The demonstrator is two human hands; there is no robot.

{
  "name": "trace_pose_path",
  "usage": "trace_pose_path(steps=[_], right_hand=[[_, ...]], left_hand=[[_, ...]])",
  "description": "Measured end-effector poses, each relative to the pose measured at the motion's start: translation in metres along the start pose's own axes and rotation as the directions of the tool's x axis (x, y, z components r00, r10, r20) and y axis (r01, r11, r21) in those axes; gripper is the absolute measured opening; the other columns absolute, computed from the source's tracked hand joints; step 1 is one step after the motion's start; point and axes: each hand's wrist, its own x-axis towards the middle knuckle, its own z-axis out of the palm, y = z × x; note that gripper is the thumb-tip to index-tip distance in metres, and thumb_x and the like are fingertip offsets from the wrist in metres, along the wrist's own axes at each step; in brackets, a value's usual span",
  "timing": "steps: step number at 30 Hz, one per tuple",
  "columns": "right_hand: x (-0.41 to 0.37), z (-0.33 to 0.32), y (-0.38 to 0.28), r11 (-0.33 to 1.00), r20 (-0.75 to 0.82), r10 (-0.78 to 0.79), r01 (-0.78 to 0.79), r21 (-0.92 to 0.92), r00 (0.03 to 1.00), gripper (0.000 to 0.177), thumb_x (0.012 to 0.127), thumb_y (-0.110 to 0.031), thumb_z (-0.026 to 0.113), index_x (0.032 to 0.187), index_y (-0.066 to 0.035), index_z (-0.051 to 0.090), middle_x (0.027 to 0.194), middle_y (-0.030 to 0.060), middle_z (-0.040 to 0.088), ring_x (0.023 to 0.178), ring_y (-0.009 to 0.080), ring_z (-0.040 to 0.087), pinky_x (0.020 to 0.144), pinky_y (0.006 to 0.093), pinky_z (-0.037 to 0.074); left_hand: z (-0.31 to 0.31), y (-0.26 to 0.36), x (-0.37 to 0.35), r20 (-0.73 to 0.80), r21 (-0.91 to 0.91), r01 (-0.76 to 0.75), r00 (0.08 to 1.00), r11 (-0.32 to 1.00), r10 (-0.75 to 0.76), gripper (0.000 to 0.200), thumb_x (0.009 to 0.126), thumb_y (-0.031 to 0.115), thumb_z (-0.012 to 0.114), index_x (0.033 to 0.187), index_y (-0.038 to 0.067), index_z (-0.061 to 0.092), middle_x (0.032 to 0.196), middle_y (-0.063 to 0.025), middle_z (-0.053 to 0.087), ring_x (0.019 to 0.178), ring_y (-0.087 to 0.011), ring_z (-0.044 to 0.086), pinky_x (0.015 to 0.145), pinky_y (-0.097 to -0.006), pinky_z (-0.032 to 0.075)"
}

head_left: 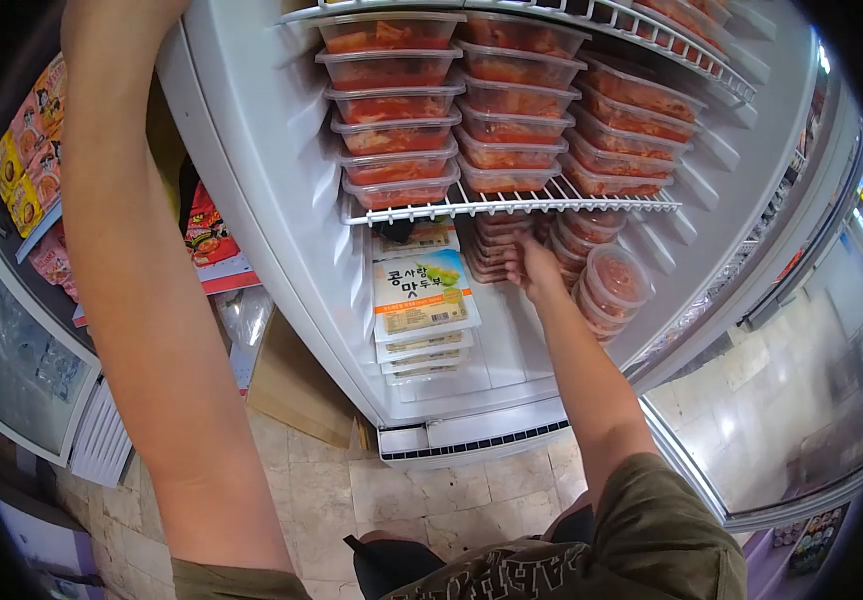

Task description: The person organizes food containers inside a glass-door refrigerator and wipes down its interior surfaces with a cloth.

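Note:
Inside a white fridge, my right hand (535,268) reaches to the bottom level, its fingers bent against a stack of small clear containers (492,250) with reddish food. Whether it grips one is hard to make out. Beside it stand stacked round tubs (616,280) of reddish food. Left of the hand lies a pile of white tofu packs (424,292) with Korean labels. My left arm stretches up at the left, and its hand (124,6) is cut off by the top edge, with its fingers out of sight.
Above the hand, a white wire shelf (512,203) bears stacked containers of red food (392,105). The open glass door (782,400) is at the right. Snack packets (30,165) and a cardboard box (302,380) stand left of the fridge, over a tiled floor (452,500).

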Motion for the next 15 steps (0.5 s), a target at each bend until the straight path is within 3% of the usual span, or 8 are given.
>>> trace_pose_path(steps=[2,5,6,8,10,11,14,15], right_hand=[[0.030,0.014,0.002,0.997,-0.079,0.011,-0.018,-0.079,0.997,0.024,0.090,-0.028,0.044,0.090,-0.009,0.058,0.066,0.0037,0.056,0.048,0.0136,0.050,0.040,0.0252,0.040],[0.068,0.022,0.003,0.985,-0.002,0.016,-0.016,-0.170,1.000,0.034,0.087,-0.041,0.046,0.092,-0.009,0.057,0.070,0.0059,0.055,0.057,0.0149,0.052,0.047,0.0282,0.043],[0.075,0.027,0.003,0.984,-0.062,-0.031,0.019,-0.177,0.998,0.026,0.092,-0.024,0.038,0.096,-0.009,0.058,0.061,0.0064,0.054,0.039,0.0161,0.048,0.031,0.0284,0.034],[0.082,0.029,0.008,0.971,-0.109,-0.080,0.053,-0.233,0.991,0.024,0.091,-0.024,0.040,0.099,-0.009,0.057,0.060,0.0068,0.054,0.040,0.0159,0.049,0.031,0.0286,0.034],[0.158,0.011,0.035,0.930,-0.141,-0.182,0.124,-0.346,0.973,0.025,0.088,-0.024,0.047,0.106,-0.008,0.054,0.058,0.0076,0.056,0.038,0.0155,0.049,0.030,0.0287,0.034],[0.142,0.025,0.033,0.881,-0.118,-0.409,0.358,-0.310,0.905,0.040,0.083,-0.024,0.056,0.118,-0.004,0.053,0.090,0.0113,0.064,0.064,0.0170,0.059,0.050,0.0348,0.046],[0.151,0.019,0.027,0.890,-0.080,-0.212,0.159,-0.427,0.974,0.035,0.088,-0.026,0.049,0.118,-0.008,0.050,0.099,0.0121,0.060,0.087,0.0211,0.059,0.076,0.0318,0.048],[0.184,0.016,0.046,0.680,-0.075,-0.538,0.380,-0.627,0.839,0.035,0.088,-0.025,0.048,0.119,-0.008,0.050,0.106,0.0112,0.058,0.096,0.0213,0.056,0.084,0.0327,0.044]], left_hand=[[0.004,-0.006,-0.001,-0.041,0.074,-0.080,0.996,0.994,0.083,0.042,0.073,0.022,0.060,0.105,-0.004,0.056,0.098,-0.0232,0.061,0.093,-0.0333,0.060,0.081,-0.0366,0.045],[0.008,0.008,-0.001,-0.062,0.097,0.062,0.996,0.993,-0.056,0.042,0.072,0.023,0.060,0.105,-0.003,0.056,0.098,-0.0223,0.061,0.093,-0.0335,0.059,0.081,-0.0364,0.045],[0.009,0.003,-0.004,-0.101,0.047,-0.034,0.994,0.998,0.038,0.042,0.072,0.023,0.061,0.105,-0.002,0.056,0.098,-0.0223,0.061,0.093,-0.0335,0.059,0.081,-0.0364,0.045],[0.010,0.003,-0.004,-0.155,0.001,-0.136,0.979,0.991,0.134,0.041,0.072,0.023,0.061,0.104,-0.002,0.056,0.098,-0.0222,0.061,0.092,-0.0335,0.060,0.081,-0.0364,0.045],[0.007,0.013,-0.002,-0.119,0.048,0.049,0.992,0.998,-0.043,0.041,0.072,0.023,0.061,0.104,-0.002,0.056,0.098,-0.0223,0.061,0.092,-0.0336,0.060,0.081,-0.0366,0.045],[0.004,0.017,-0.002,-0.112,0.067,0.110,0.989,0.992,-0.102,0.041,0.072,0.022,0.061,0.104,-0.002,0.056,0.097,-0.0223,0.061,0.092,-0.0336,0.060,0.080,-0.0366,0.045],[0.002,0.022,-0.002,-0.041,-0.038,0.161,0.986,0.986,-0.163,0.040,0.072,0.021,0.060,0.104,-0.002,0.056,0.097,-0.0223,0.062,0.092,-0.0334,0.060,0.080,-0.0367,0.046],[0.004,0.021,-0.001,-0.067,-0.013,0.166,0.984,0.986,-0.167,0.040,0.072,0.021,0.060,0.104,-0.002,0.056,0.097,-0.0221,0.062,0.091,-0.0332,0.060,0.079,-0.0366,0.046]])
